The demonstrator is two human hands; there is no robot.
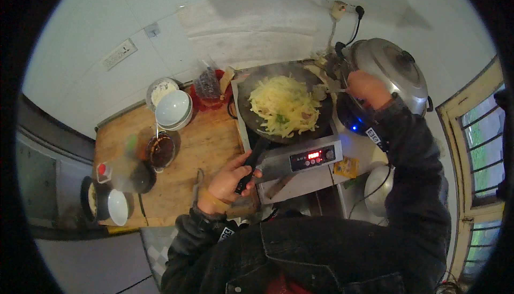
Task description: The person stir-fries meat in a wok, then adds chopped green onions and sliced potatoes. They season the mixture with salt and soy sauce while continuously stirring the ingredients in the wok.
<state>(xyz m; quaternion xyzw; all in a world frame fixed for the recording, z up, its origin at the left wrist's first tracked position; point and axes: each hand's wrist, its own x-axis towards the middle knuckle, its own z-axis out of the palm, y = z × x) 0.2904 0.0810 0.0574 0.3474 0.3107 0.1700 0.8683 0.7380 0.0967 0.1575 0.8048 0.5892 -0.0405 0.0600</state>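
A dark wok (pixel 247 115) sits on an induction cooker (pixel 279 172) whose display glows red. Pale yellow shreds (pixel 284 101), probably potato, fill much of it, with some green bits near the middle. My left hand (pixel 234 179) is wrapped around the wok's black handle (pixel 259 153). At the wok's right rim, my right hand (pixel 368 88) grips a metal spatula (pixel 320 92). The spatula's blade lies beside the shreds, and most of its handle is hidden in my fist.
A large lidded steel pot (pixel 388 64) stands right of the wok, near a window (pixel 484 139). Stacked white bowls (pixel 172 109), a bowl of dark sauce (pixel 161 151) and a red bag (pixel 206 98) occupy the wooden counter (pixel 198 144). A plug and cord (pixel 357 18) hang behind.
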